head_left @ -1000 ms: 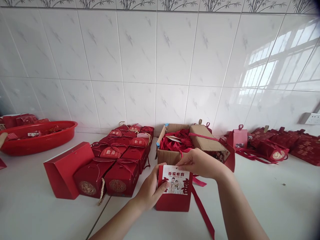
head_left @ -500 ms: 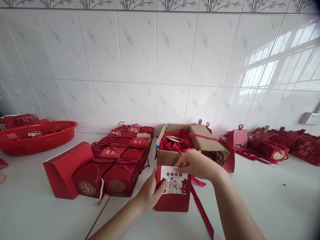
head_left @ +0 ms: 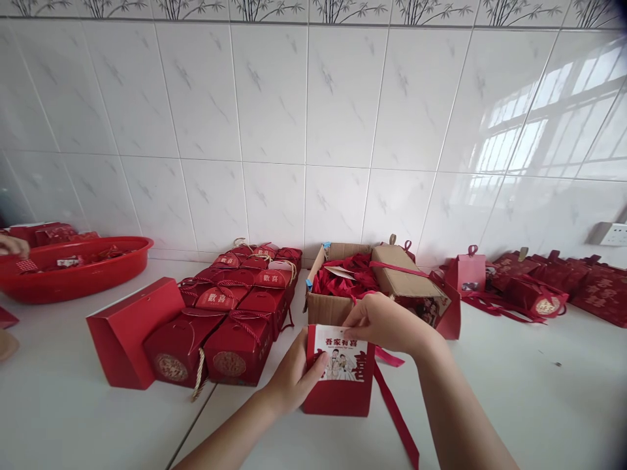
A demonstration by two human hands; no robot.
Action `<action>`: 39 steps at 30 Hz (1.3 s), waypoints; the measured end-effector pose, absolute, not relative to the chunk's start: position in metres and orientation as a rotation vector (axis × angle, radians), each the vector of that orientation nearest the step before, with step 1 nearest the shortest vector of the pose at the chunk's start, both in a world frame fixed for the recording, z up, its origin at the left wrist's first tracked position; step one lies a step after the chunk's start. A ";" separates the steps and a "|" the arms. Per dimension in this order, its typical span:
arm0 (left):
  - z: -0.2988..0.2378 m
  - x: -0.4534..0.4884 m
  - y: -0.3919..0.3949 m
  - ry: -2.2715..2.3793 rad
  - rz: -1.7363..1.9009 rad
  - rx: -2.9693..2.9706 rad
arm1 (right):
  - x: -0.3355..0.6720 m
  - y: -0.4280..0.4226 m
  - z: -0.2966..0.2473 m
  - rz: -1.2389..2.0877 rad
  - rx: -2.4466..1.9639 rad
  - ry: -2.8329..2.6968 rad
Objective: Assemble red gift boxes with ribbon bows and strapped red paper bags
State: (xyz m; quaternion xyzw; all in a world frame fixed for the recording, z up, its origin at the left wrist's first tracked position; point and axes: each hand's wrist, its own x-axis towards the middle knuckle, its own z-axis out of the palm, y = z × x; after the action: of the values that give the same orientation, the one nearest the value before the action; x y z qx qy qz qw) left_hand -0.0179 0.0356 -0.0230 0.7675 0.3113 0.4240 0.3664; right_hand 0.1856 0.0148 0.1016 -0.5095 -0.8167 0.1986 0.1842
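Note:
A red gift box (head_left: 337,398) stands upright on the table before me, its white front flap printed with a cartoon couple and red characters. My left hand (head_left: 294,378) grips it from the left side, thumb pressed on the printed flap. At the top edge, my right hand (head_left: 375,323) is closed in a pinch on a red ribbon, close to a small hole in the flap. The ribbon's long tail (head_left: 396,414) hangs down to the right and lies across the table. The pinching fingertips partly hide the ribbon's upper part.
Several filled red boxes (head_left: 235,343) with rope handles stand in rows at left, beside a plain red box (head_left: 120,339). An open carton (head_left: 328,308) of red ribbons sits behind my hands. Another person's hand (head_left: 14,246) is over a red basin (head_left: 98,274). More red bags (head_left: 600,287) lie at right.
Another person's hand has come into view over the red basin at far left. My own hands and the gift box have hardly moved.

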 end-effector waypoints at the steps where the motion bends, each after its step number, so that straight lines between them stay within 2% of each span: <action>1: -0.022 -0.017 0.034 0.791 1.104 1.950 | 0.185 0.015 0.102 0.562 -1.433 -2.307; 7: -0.023 -0.008 0.023 0.781 1.354 1.758 | 0.187 0.016 0.101 0.596 -1.394 -2.318; 12: 0.018 -0.012 0.024 0.862 1.473 2.073 | 0.188 0.018 0.101 0.625 -1.393 -2.305; 18: 0.105 -0.010 0.022 1.216 0.704 2.605 | 0.189 0.021 0.100 0.683 -1.399 -2.287; 23: 0.114 0.004 0.028 1.231 0.627 2.659 | 0.194 0.023 0.100 0.708 -1.378 -2.297; 26: 0.108 0.003 0.031 1.137 0.645 2.645 | 0.198 0.028 0.102 0.822 -1.146 -2.339; 28: 0.108 -0.002 0.029 1.071 0.695 2.626 | 0.199 0.037 0.100 0.726 -1.105 -2.253; 30: 0.112 -0.007 0.023 1.070 0.656 2.598 | 0.198 0.051 0.094 0.467 -1.288 -2.075; 32: 0.118 -0.010 0.016 1.114 0.450 2.553 | 0.196 0.066 0.085 0.269 -1.516 -1.917; 35: 0.128 -0.013 0.004 1.158 0.120 2.474 | 0.196 0.080 0.073 0.263 -1.703 -1.899; 39: 0.130 -0.015 -0.005 1.173 -0.009 2.461 | 0.201 0.076 0.071 0.316 -1.782 -2.050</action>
State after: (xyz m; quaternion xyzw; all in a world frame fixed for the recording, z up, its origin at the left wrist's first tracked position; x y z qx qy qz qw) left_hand -0.0153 -0.0048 0.1296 0.8834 0.4209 -0.0034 0.2060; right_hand 0.2008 0.0757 0.0714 -0.6382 -0.7342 0.1131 0.2023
